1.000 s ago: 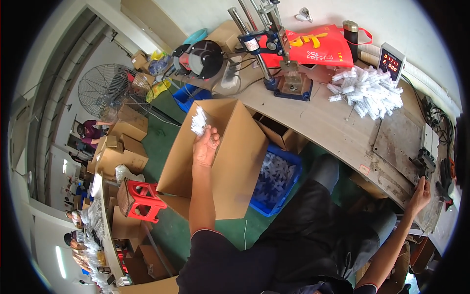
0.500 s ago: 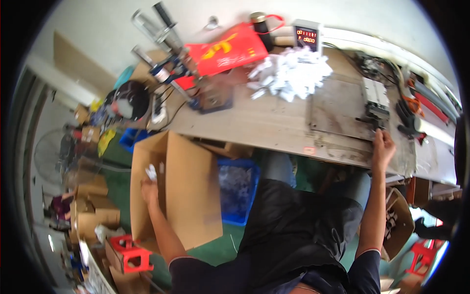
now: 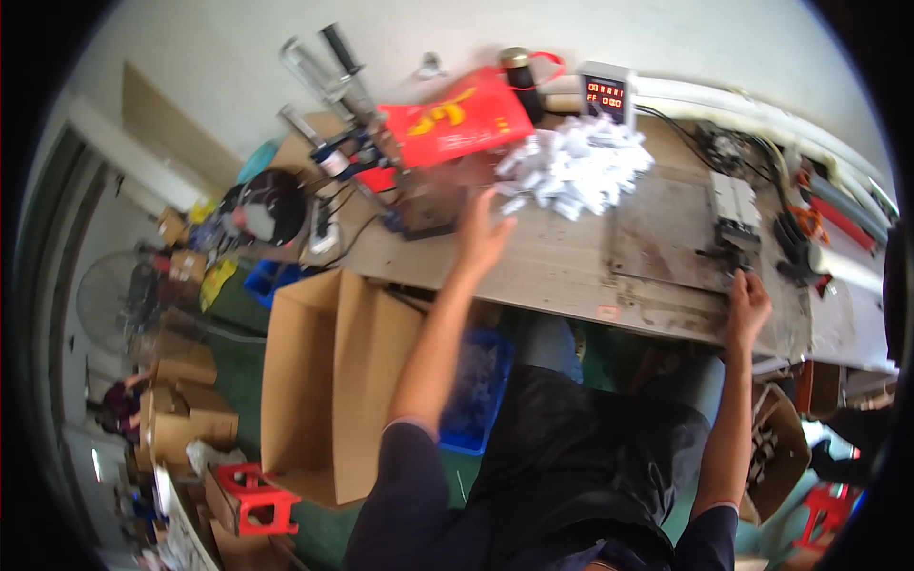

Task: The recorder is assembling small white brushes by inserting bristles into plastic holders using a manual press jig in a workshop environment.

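Note:
My left hand is over the worktable, with thumb and fingers apart and nothing visible in it. Just beyond it lies a heap of small white pieces, too blurred to name. My right hand is at the table's front edge, its fingers pinched together at the near end of a small metal fixture. What those fingers grip is hidden. The fixture is on a flat metal plate. A tall open cardboard carton stands to the left, below the table edge, partly behind my left forearm.
A hand-lever press stands back left, beside a red bag and a dark flask. Behind the heap is a box with a lit red display. A blue bin lies below the table; another carton sits right.
My left hand has come out of the carton, where it held something white, and moved up and right to the heap. My right hand remains at the fixture.

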The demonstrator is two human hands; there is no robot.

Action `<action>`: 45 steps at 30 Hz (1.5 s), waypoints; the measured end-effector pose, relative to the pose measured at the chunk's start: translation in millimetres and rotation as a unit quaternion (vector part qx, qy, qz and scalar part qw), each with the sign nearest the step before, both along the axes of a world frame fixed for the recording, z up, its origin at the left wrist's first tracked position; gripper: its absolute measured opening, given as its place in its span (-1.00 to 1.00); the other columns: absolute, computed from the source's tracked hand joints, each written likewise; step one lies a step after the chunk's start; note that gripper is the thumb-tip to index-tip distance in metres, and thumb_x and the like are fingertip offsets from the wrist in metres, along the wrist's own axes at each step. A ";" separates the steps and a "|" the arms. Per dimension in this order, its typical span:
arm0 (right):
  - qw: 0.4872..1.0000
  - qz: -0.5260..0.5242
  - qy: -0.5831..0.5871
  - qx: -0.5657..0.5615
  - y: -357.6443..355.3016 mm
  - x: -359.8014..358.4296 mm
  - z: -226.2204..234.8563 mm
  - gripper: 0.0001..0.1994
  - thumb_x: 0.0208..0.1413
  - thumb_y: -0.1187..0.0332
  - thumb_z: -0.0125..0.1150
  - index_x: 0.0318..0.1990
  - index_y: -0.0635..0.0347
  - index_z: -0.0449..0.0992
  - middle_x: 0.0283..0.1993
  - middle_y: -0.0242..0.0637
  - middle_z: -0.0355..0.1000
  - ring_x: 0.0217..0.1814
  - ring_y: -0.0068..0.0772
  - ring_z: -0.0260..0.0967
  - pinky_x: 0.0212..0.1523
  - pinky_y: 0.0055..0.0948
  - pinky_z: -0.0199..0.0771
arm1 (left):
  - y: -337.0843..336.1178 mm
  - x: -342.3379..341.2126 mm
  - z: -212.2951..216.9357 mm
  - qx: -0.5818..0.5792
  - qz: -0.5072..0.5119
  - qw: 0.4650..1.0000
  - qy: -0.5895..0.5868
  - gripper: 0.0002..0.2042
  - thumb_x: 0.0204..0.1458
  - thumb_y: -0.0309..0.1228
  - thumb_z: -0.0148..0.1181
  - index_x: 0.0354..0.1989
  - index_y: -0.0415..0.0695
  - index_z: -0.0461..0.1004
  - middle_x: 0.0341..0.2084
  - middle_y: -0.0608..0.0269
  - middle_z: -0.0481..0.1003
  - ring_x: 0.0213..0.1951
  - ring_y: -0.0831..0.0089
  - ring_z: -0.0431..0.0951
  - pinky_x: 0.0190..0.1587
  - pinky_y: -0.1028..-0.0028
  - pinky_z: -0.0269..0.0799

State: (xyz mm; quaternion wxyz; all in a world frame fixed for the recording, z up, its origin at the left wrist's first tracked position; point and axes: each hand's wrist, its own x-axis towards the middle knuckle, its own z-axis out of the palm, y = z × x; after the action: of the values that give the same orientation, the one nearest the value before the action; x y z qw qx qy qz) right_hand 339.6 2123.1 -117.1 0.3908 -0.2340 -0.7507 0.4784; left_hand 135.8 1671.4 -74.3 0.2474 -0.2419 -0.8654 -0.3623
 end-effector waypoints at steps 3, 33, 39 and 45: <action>1.000 0.013 -0.005 -0.018 -7.4 -2.6 4.1 -0.69 0.26 0.32 0.26 -0.50 0.28 0.44 -0.57 -0.54 0.23 -0.50 -0.72 0.09 -0.49 -0.53 0.11 | 35.6 -31.4 -11.2 -0.050 0.010 0.998 0.028 -0.34 0.00 -0.30 0.43 0.27 -0.22 0.31 0.11 -0.14 0.45 0.21 -0.08 0.40 0.30 0.10 0.27; 0.992 -0.065 -0.101 0.040 -21.4 1.3 29.4 -0.70 0.17 0.16 0.27 -0.36 0.28 0.60 -0.55 -0.15 0.45 -0.51 -0.33 0.37 -0.30 -0.29 0.42 | 30.7 6.5 29.1 0.000 0.061 0.992 -0.110 -0.85 0.23 -0.39 0.06 -0.15 -0.16 0.51 -0.36 0.10 0.65 -0.22 0.04 0.65 -0.11 0.15 0.47; 0.992 -0.066 -0.099 0.047 -24.5 -0.5 29.0 -0.70 0.17 0.16 0.28 -0.36 0.26 0.60 -0.55 -0.13 0.44 -0.50 -0.28 0.39 -0.29 -0.28 0.42 | 31.6 2.9 21.9 0.113 0.127 0.984 -0.062 -0.81 0.22 -0.40 0.01 -0.14 -0.16 0.54 -0.35 0.04 0.64 -0.25 0.01 0.64 -0.12 0.14 0.46; 0.991 -0.064 -0.100 0.058 -25.0 1.4 31.5 -0.71 0.17 0.17 0.28 -0.36 0.27 0.60 -0.55 -0.13 0.44 -0.50 -0.29 0.38 -0.29 -0.29 0.42 | 29.4 -4.2 21.7 0.208 0.182 0.961 -0.017 -0.77 0.21 -0.43 -0.01 -0.05 -0.19 0.51 -0.37 0.14 0.61 -0.23 0.12 0.62 -0.06 0.18 0.45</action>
State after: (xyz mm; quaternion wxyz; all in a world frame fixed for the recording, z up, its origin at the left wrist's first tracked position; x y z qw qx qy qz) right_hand 341.0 2098.1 -85.6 0.3566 -0.3048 -0.7959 0.3826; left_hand 131.6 1700.8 -52.5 0.3390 -0.0175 -0.8047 -0.4871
